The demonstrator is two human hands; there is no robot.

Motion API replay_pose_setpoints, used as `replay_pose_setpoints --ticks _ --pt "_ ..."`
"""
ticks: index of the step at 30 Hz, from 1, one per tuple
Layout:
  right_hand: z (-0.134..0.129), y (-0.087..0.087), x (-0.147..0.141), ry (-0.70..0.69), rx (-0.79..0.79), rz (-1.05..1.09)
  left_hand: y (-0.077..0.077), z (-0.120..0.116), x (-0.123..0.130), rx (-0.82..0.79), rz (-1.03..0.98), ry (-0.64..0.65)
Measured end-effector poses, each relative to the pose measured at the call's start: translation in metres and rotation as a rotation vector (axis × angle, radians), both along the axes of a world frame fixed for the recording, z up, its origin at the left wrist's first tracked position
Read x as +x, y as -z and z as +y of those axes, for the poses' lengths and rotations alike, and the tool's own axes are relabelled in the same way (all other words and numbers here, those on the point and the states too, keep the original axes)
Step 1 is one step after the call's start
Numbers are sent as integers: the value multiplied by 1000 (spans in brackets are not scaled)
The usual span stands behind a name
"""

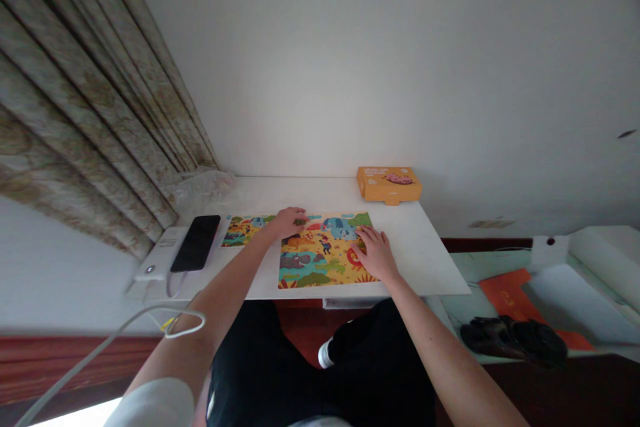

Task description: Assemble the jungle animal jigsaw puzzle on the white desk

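A colourful animal jigsaw puzzle (326, 260) lies flat on the white table. Elephant, hippo and lion pictures show on it. My left hand (290, 221) rests at its upper left corner, thumb and fingers apart over the surface, hiding that corner. On the puzzle's right edge, near the lion, my right hand (376, 255) lies with its fingers spread. A smaller printed sheet (245, 229) with a similar animal picture is left of the puzzle, partly behind my left forearm.
An orange puzzle box (390, 185) stands at the table's back right. To the left are a black phone (196, 243), a white power strip or box (153, 268) and crumpled clear plastic (200, 183). A white cable (125, 327) crosses near my left arm. Black shoes (513, 339) sit lower right.
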State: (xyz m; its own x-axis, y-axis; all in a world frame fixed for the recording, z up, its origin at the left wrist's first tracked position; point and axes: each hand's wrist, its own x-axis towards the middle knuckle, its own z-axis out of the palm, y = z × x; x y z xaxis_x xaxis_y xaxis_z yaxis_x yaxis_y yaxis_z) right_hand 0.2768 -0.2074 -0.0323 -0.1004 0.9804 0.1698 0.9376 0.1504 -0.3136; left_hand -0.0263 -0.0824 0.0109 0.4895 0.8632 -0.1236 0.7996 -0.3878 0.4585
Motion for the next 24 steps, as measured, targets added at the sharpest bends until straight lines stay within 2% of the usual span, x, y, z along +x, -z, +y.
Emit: replay_pose_setpoints --ticks 2,5,8,11,17,24 --pt "0 0 0 -1 3 3 5 -12 1 98 14 28" --pt "0 2 0 -1 10 7 17 -39 7 200 74 3" --pt "1 3 1 -3 6 7 28 -67 16 224 150 -24" --pt "1 4 1 0 9 3 32 -82 25 224 184 -44" --pt "1 5 1 -9 21 -6 30 -82 33 224 194 -90" --pt "1 6 2 -14 25 -2 28 -81 31 218 183 -79"
